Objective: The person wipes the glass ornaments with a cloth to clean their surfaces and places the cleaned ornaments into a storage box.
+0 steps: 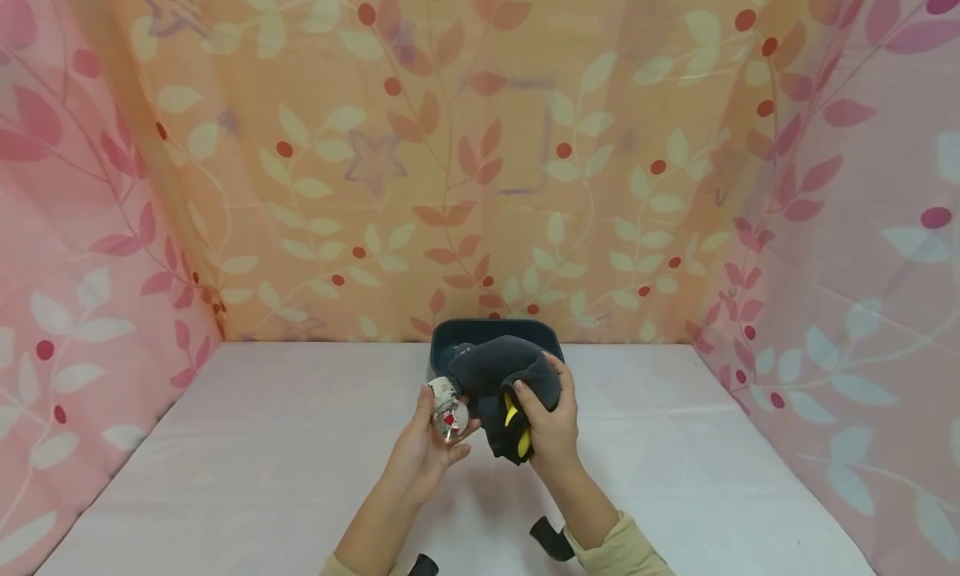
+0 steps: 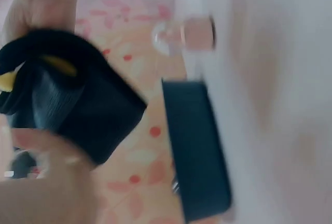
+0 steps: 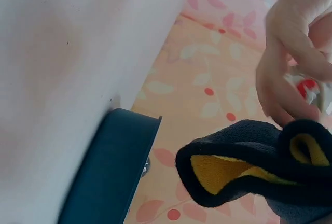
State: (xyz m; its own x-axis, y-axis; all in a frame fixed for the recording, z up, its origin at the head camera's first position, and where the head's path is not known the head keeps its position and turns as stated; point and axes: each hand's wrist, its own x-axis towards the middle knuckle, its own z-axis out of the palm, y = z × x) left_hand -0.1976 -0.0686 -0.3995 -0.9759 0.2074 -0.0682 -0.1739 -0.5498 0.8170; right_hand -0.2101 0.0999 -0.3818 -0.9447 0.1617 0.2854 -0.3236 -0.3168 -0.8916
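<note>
Your right sleeve [image 1: 621, 551]: pale khaki, creased at cuff | your left sleeve [image 1: 335, 567]: same khaki, edge only visible | your left hand [image 1: 426, 447], right hand [image 1: 557, 422]: bare | beside each sleeve: black rounded piece [image 1: 553, 541]

A white-covered table [image 1: 675, 443] bears 1 dark bin [image 2: 196, 146] and 1 small globe [image 2: 191, 35].

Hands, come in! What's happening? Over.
Left hand: holding clear globe. Right hand: gripping dark cloth. Cloth hides part of the dark bin in head view.
</note>
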